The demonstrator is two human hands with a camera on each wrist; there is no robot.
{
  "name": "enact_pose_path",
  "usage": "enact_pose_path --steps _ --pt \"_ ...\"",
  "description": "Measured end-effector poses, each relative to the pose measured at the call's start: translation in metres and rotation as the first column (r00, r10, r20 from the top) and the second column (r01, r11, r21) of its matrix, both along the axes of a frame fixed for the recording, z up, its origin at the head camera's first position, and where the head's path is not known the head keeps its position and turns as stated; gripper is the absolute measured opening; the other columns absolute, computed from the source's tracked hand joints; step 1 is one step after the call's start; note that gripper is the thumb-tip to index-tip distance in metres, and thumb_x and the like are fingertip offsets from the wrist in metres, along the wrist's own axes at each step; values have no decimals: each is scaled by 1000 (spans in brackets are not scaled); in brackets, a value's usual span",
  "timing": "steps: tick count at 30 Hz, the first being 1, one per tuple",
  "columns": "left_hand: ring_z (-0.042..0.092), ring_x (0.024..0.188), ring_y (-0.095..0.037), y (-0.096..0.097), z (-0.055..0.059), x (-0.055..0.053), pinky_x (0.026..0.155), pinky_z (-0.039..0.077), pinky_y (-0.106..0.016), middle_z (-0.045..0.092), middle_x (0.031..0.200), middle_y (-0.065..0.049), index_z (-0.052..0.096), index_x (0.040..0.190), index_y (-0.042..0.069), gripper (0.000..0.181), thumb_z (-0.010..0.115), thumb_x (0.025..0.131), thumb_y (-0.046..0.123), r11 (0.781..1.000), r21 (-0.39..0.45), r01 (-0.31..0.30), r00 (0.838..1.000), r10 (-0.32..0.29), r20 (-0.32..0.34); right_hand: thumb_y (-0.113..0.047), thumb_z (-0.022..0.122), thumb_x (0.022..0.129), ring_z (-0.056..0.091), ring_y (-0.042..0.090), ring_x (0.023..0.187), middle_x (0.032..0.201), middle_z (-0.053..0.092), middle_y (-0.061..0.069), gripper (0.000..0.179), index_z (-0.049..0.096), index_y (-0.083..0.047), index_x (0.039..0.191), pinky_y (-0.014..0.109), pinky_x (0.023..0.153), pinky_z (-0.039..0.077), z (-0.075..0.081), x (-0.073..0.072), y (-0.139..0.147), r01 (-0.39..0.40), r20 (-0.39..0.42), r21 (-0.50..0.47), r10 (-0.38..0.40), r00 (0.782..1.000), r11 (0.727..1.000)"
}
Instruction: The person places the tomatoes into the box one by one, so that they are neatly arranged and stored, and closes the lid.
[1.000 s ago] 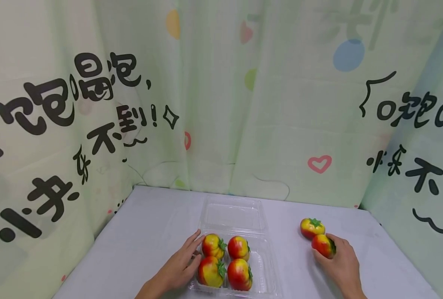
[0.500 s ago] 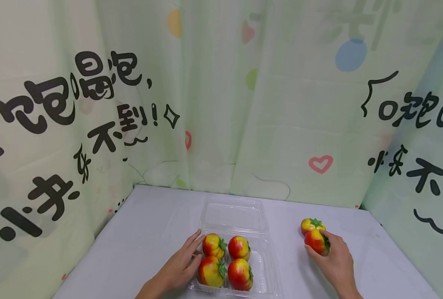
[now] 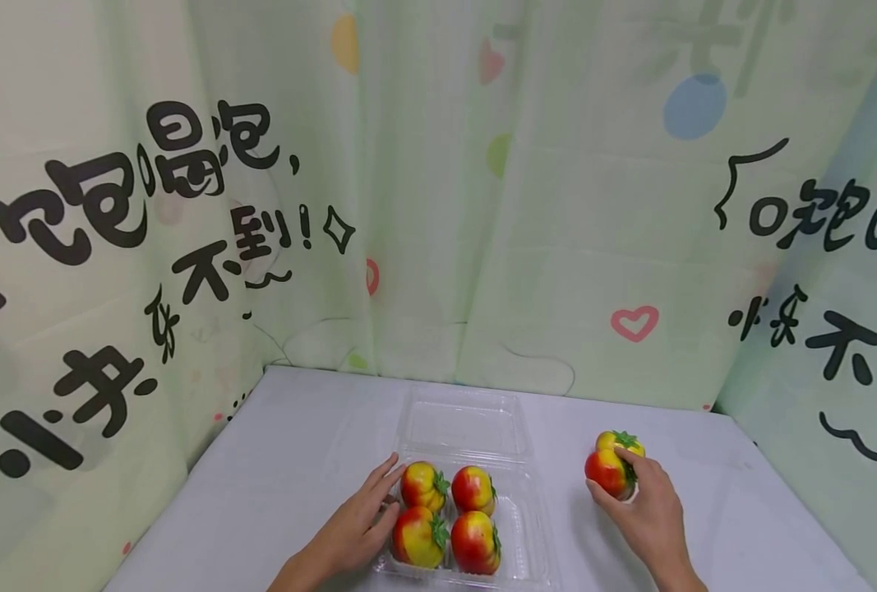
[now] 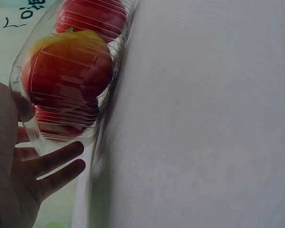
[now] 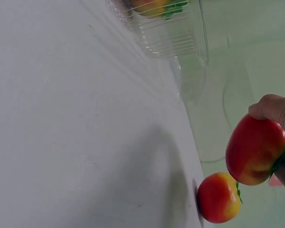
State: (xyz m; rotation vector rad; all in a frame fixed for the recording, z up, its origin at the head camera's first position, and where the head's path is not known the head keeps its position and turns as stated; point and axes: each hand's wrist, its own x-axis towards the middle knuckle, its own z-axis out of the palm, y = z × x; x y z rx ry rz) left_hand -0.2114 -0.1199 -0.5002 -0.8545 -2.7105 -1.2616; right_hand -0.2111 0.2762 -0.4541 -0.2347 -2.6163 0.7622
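My right hand (image 3: 648, 508) grips a red-and-yellow persimmon (image 3: 606, 473) with a green leafy top, fingers and thumb around its sides. In the right wrist view this persimmon (image 5: 254, 149) is raised off the table, its shadow below. Behind it, a second persimmon (image 3: 630, 441) sits on the table, partly hidden. A clear plastic clamshell box (image 3: 523, 518) lies with its lid laid back and several persimmons in its left and middle parts. Against the box's left side rests my left hand (image 3: 357, 522). The left wrist view shows its fingers (image 4: 61, 175) extended and spread at the ribbed wall.
The box's clear lid (image 3: 460, 423) lies flat behind it. A white table (image 3: 320, 427) carries everything. Pale green curtains (image 3: 438, 205) with black lettering enclose its back and both sides.
The right hand has moved left with the persimmon, which now overlaps the second one from its front left. The left hand and the box have stayed in place.
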Motion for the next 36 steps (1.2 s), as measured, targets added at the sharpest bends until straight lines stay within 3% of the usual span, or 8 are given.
enact_pose_path --steps 16,36 --pt "65 112 -15 0 4 0 101 54 -49 27 166 -17 37 158 6 53 47 108 24 1000 -3 1 1000 -1 1 -11 87 79 49 46 125 136 55 29 69 54 6 137 62 97 52 11 6 -23 -84 -48 -5 84 995 996" --pt "65 111 -14 -1 2 0 99 55 -47 28 166 -16 36 158 9 54 48 108 24 1000 -12 9 1000 -9 -5 -18 87 80 52 43 128 138 57 26 69 55 1 137 60 103 49 17 10 -47 -140 -11 -41 139 990 989"
